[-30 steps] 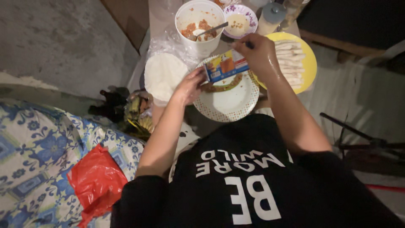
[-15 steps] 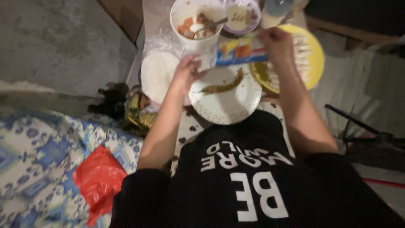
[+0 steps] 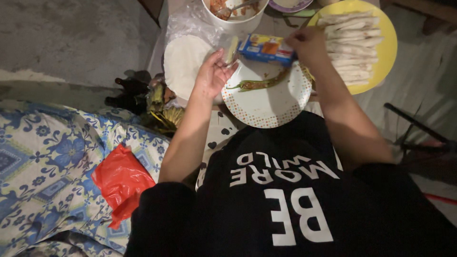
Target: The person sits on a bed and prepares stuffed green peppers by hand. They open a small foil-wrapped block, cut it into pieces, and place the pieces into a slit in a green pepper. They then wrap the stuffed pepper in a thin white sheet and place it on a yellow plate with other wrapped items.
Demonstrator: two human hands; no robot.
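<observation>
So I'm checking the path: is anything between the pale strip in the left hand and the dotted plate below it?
Nothing visible. The left hand holds the pale strip just above the dotted plate rim; the blue box in the right hand sits beside it.

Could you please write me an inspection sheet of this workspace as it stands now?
Surface: small table, partly under clear plastic; crowded.
Job's things: dotted plate with a greenish strip of filling; blue and yellow box; pale slice; stack of round wrappers; yellow plate of finished rolls.
Clutter: white tub of filling with a spoon; small purple bowl; red plastic bag; dark bottles on the floor.
Hands: left hand pinches the pale slice; right hand holds the box.
Cables: nothing seen.
Surroundings: concrete floor; blue floral cloth; dark metal legs at right.
</observation>
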